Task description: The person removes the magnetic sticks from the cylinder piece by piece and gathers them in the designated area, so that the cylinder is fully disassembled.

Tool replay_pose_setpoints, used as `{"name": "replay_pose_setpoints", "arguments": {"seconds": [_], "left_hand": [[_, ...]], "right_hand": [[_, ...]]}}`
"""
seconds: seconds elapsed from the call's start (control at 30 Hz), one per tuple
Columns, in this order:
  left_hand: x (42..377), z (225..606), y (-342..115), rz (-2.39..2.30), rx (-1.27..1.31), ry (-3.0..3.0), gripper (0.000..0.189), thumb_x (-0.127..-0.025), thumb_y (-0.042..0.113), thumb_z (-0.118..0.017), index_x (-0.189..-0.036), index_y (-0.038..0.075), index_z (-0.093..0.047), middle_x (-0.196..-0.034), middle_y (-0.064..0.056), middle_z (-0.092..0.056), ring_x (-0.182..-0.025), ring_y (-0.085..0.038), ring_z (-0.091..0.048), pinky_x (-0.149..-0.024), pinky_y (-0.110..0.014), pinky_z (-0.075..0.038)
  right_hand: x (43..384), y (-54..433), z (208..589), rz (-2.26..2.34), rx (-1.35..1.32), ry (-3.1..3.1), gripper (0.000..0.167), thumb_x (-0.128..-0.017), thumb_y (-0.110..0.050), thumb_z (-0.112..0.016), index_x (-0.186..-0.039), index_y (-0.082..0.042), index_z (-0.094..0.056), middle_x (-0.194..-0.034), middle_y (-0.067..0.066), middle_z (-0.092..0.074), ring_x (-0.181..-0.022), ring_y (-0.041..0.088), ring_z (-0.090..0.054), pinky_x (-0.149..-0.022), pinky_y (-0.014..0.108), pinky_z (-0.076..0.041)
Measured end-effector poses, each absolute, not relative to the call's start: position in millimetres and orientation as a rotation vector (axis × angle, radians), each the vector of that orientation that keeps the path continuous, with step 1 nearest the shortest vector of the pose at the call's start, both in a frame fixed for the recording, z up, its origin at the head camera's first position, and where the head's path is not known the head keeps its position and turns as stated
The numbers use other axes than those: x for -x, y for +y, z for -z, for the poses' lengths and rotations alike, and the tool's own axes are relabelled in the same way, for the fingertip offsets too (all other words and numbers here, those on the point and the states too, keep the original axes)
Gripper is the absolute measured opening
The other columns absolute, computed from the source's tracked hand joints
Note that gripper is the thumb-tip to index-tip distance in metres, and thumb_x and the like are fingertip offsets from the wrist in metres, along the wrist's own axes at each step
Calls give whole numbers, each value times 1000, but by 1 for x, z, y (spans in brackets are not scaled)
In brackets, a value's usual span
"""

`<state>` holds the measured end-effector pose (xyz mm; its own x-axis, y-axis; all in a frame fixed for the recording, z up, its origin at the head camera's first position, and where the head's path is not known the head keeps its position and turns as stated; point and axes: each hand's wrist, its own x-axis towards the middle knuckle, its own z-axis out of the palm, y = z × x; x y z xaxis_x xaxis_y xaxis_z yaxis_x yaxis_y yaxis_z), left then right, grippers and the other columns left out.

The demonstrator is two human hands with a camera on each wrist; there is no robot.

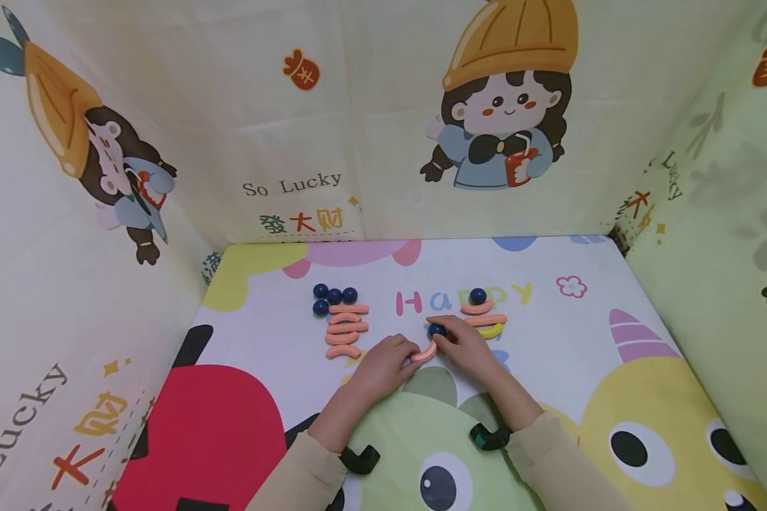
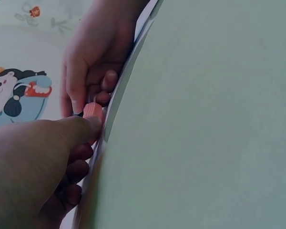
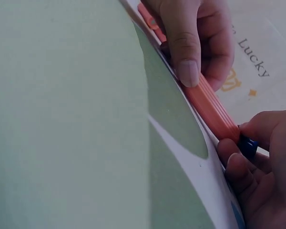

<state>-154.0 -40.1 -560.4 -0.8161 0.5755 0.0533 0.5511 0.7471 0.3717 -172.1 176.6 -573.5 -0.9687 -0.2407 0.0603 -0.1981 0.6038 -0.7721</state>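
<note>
Near the middle of the table, my left hand (image 1: 383, 365) pinches one end of a curved salmon-pink ridged stick (image 1: 425, 353) between thumb and fingers. My right hand (image 1: 466, 348) holds a dark blue ball (image 1: 436, 330) at the stick's other end. In the right wrist view the ball (image 3: 248, 146) sits against the end of the ridged stick (image 3: 212, 107), with right fingertips around it. The left wrist view shows only the near tip of the stick (image 2: 92, 110) under my left thumb; the ball is mostly hidden there.
Left of my hands, several pink pieces (image 1: 349, 309) lie stacked in a column beside several blue balls (image 1: 334, 296). Beyond my right hand lie a blue ball (image 1: 478, 296), pink pieces (image 1: 486, 320) and a yellow curved piece (image 1: 491, 331). Printed cloth walls (image 1: 383, 142) enclose the table.
</note>
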Motion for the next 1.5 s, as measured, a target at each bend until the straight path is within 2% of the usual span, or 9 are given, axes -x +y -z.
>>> {"name": "replay_pose_setpoints", "arguments": {"seconds": [0.33,0.47,0.7,0.83,0.9,0.97,1.13,1.27,1.5], "left_hand": [[152,564,-43,-595,-948,2886,21,-98,38,-60,-107,22,-70,-94,7,-61,-83,-8,-54,-76,-24,-47],[149,564,-51,-612,-931,2882,23,-98,39,-59,-109,23,-71,-98,8,-62,-89,-8,-57,-80,-24,-49],[149,552,-89,-829,-799,2864,20,-98,38,-60,-111,26,-71,-104,12,-66,-100,-6,-60,-87,-28,-51],[153,547,-117,-939,-767,2790,13,-96,41,-63,-105,35,-70,-93,19,-62,-90,0,-58,-82,-26,-51],[154,544,-130,-965,-746,2743,10,-95,41,-64,-104,39,-68,-93,23,-62,-89,3,-58,-82,-25,-52],[156,541,-142,-985,-738,2693,9,-94,38,-66,-103,40,-68,-89,23,-61,-84,2,-59,-79,-24,-51],[157,539,-171,-986,-709,2631,21,-91,34,-70,-111,39,-70,-99,24,-64,-89,0,-60,-81,-23,-52],[157,538,-188,-924,-686,2623,27,-91,33,-71,-117,35,-70,-114,22,-64,-102,-2,-61,-89,-26,-53],[159,540,-195,-846,-697,2626,23,-91,31,-71,-114,35,-71,-112,18,-64,-101,-4,-60,-88,-28,-53]], "right_hand": [[173,177,576,1311,399,2777,33,-100,-26,-59,-133,-24,-62,-126,-2,-65,-98,15,-58,-89,38,-48],[173,177,575,1310,389,2773,33,-101,-27,-58,-134,-26,-61,-124,-2,-64,-100,16,-58,-90,39,-47],[172,179,573,1289,372,2761,36,-101,-29,-58,-136,-27,-59,-125,-3,-62,-97,18,-55,-85,37,-45],[172,180,574,1288,365,2751,36,-101,-29,-58,-137,-28,-58,-122,-3,-62,-92,17,-54,-81,35,-44],[173,180,575,1295,375,2747,36,-100,-28,-58,-137,-27,-58,-119,-4,-62,-88,16,-53,-79,34,-44],[173,180,575,1303,384,2740,37,-101,-28,-58,-137,-26,-58,-116,-3,-62,-84,16,-53,-77,33,-44],[173,181,574,1304,390,2735,37,-101,-28,-57,-138,-26,-58,-116,-3,-62,-80,15,-53,-74,31,-44],[172,181,575,1321,386,2734,37,-100,-27,-58,-137,-25,-58,-121,-4,-62,-83,16,-54,-76,32,-45],[173,181,576,1312,402,2749,38,-99,-26,-60,-138,-26,-58,-128,-4,-61,-87,14,-54,-77,30,-45]]}}
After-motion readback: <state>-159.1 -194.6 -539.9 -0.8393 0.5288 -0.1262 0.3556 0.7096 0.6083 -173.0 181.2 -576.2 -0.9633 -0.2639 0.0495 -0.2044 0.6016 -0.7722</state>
